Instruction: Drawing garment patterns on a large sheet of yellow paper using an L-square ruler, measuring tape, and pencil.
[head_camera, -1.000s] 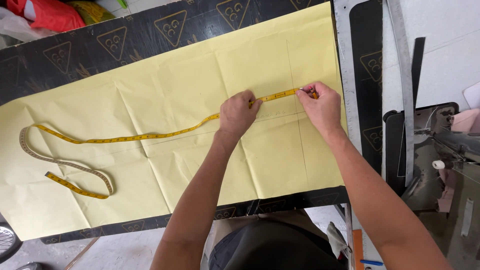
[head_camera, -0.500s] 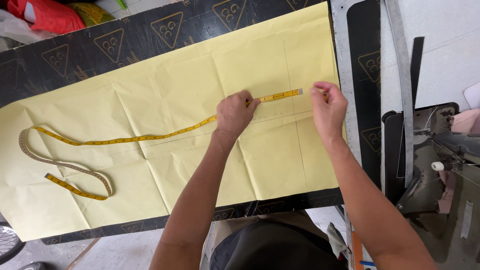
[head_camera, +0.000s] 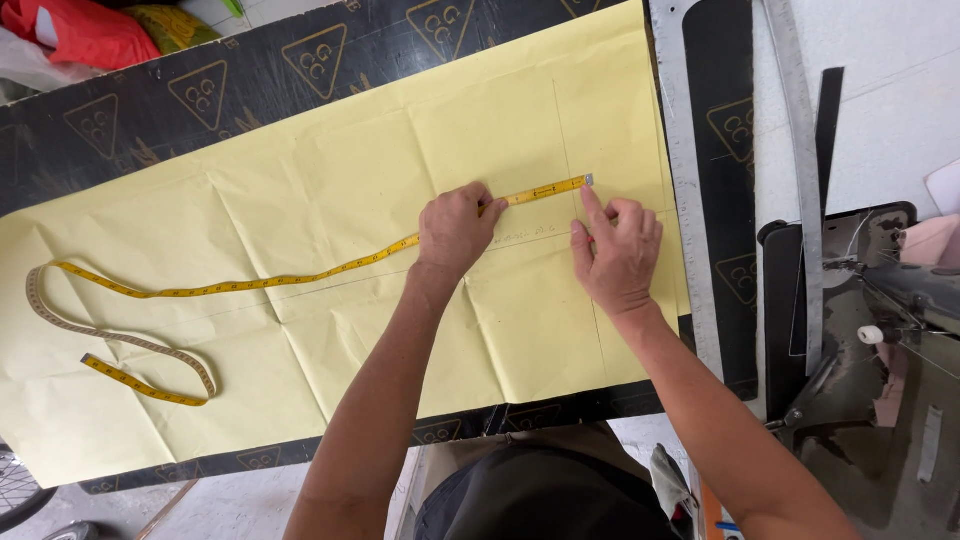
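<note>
Overhead view of a work table (head_camera: 250, 90), black with printed triangle marks, covered by a large creased sheet of yellow paper (head_camera: 330, 200). A yellow measuring tape (head_camera: 300, 278) lies across the paper: its metal-tipped end sits right of centre, near a thin pencil line that runs from the far edge toward the near edge, and its free length trails left into a loose loop near the paper's left edge. The left hand (head_camera: 455, 232) rests knuckles-up on the tape, fingers curled and pressing it flat against the paper. The right hand (head_camera: 618, 250) lies just right of it, its extended forefinger touching the paper beside the tape's end; the other fingers are loosely folded and grasp nothing visible. The two hands are near each other but apart. A long metal ruler (head_camera: 678, 180) lies along the paper's right edge, a curved ruler (head_camera: 800, 170) farther right. A sewing machine (head_camera: 880, 330) occupies the right near corner. Red and yellow bags (head_camera: 90, 30) lie at the far left.
</note>
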